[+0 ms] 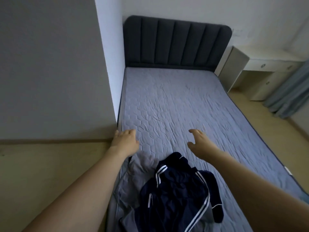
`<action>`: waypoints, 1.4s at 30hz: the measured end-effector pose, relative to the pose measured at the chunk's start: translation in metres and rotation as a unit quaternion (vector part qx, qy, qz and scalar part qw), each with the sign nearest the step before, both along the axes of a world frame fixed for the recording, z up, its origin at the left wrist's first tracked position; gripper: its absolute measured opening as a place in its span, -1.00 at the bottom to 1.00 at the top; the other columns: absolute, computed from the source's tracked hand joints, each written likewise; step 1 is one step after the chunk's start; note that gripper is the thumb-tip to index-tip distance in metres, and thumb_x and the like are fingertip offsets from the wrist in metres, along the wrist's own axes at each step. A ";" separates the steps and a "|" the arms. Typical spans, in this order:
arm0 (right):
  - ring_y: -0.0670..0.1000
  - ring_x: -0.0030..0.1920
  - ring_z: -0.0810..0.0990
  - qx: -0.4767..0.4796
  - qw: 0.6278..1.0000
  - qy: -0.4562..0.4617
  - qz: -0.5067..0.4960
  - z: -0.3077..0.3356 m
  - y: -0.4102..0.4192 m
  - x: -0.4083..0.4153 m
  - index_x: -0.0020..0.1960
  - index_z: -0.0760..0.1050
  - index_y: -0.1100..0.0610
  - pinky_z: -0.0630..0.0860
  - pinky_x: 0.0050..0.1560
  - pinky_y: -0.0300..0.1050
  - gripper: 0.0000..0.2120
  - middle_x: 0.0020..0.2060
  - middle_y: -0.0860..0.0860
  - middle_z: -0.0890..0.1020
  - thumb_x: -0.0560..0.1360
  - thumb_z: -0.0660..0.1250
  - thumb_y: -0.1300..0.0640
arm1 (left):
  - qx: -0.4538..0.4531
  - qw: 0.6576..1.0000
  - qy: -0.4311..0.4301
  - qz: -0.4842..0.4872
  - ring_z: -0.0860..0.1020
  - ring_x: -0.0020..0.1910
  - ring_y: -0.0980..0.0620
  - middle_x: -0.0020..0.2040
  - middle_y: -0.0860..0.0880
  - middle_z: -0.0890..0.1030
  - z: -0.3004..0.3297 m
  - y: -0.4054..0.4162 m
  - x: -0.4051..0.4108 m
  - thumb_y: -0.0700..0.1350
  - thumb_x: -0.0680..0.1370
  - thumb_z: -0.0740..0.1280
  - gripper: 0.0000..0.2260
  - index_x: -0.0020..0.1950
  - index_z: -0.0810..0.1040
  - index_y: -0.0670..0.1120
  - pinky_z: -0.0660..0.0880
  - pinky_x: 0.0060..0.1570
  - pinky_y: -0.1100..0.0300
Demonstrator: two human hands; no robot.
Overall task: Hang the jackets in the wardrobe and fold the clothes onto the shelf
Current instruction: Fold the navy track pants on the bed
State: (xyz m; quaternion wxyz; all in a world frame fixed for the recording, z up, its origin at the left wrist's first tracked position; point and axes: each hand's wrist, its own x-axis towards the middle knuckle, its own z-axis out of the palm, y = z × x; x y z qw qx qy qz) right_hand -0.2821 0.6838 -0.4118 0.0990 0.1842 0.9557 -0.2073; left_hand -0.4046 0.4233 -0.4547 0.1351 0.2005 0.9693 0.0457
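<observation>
A crumpled navy jacket lies at the bed's near edge, toward its left side. Both hands hover past it, empty: the left hand with relaxed fingers over the left edge, the right hand spread. The jacket sits below and between the forearms, about equally near each.

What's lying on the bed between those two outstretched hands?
In the head view, only bare quilted mattress cover shows between the left hand and right hand; the navy striped jacket lies nearer, below them.
</observation>
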 end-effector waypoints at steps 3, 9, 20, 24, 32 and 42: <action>0.08 0.46 0.26 -0.034 0.999 -0.036 -0.015 -0.043 0.079 0.006 0.54 0.10 0.16 0.25 0.36 -0.07 -0.43 0.52 0.09 0.19 0.59 0.18 0.10 | 0.006 0.999 -0.035 0.034 0.37 0.40 -0.18 0.44 -0.15 0.39 -0.045 0.065 0.010 0.06 0.59 0.16 -0.53 0.46 0.29 -0.10 0.22 0.38 -0.04; 0.10 0.34 0.40 -0.068 0.986 -0.146 -0.038 -0.158 0.207 0.006 0.54 0.09 0.13 0.34 0.06 -0.18 -0.43 0.49 0.09 0.22 0.57 0.15 0.14 | 0.063 0.982 -0.151 0.097 0.43 0.33 -0.09 0.35 -0.09 0.47 -0.156 0.186 0.033 0.02 0.59 0.17 -0.66 0.32 0.42 -0.07 0.32 0.30 0.08; 0.21 0.38 0.29 -0.091 0.977 -0.182 -0.062 -0.509 0.246 -0.008 0.52 0.03 0.16 0.33 0.32 0.11 -0.37 0.42 0.14 0.30 0.53 0.21 0.12 | 0.101 0.944 -0.186 0.251 0.41 0.36 -0.17 0.41 -0.09 0.41 -0.475 0.275 -0.002 0.00 0.49 0.32 -0.43 0.48 0.26 -0.02 0.34 0.36 -0.06; 0.18 0.16 0.41 -0.016 0.992 -0.077 -0.101 -0.558 0.242 -0.002 0.22 0.33 0.14 0.34 0.12 0.07 -0.70 0.16 0.11 0.46 0.51 0.23 0.11 | -0.003 0.979 -0.027 0.202 0.45 0.23 -0.21 0.23 -0.15 0.50 -0.514 0.281 0.009 0.04 0.49 0.38 -0.59 0.24 0.44 -0.14 0.40 0.21 -0.07; 0.04 -0.29 0.51 -0.281 0.933 -0.097 -0.204 -0.414 0.244 -0.002 -0.13 0.44 0.18 0.42 -0.31 -0.16 -0.88 -0.30 0.06 0.54 0.38 0.20 0.32 | 0.049 0.981 -0.127 0.139 0.56 -0.01 -0.11 0.13 -0.09 0.48 -0.391 0.251 0.052 -0.05 0.58 0.34 -0.73 0.17 0.36 -0.14 0.53 -0.04 0.01; 0.15 -0.30 0.52 -0.406 0.878 0.009 -0.254 -0.034 0.254 0.015 -0.21 0.41 0.16 0.48 -0.27 -0.10 -0.84 -0.24 0.15 0.54 0.33 0.23 0.40 | 0.279 0.936 0.014 0.212 0.51 -0.15 -0.04 -0.13 0.00 0.56 -0.049 0.246 0.065 -0.14 0.59 0.26 -0.97 0.03 0.46 -0.05 0.42 -0.24 0.10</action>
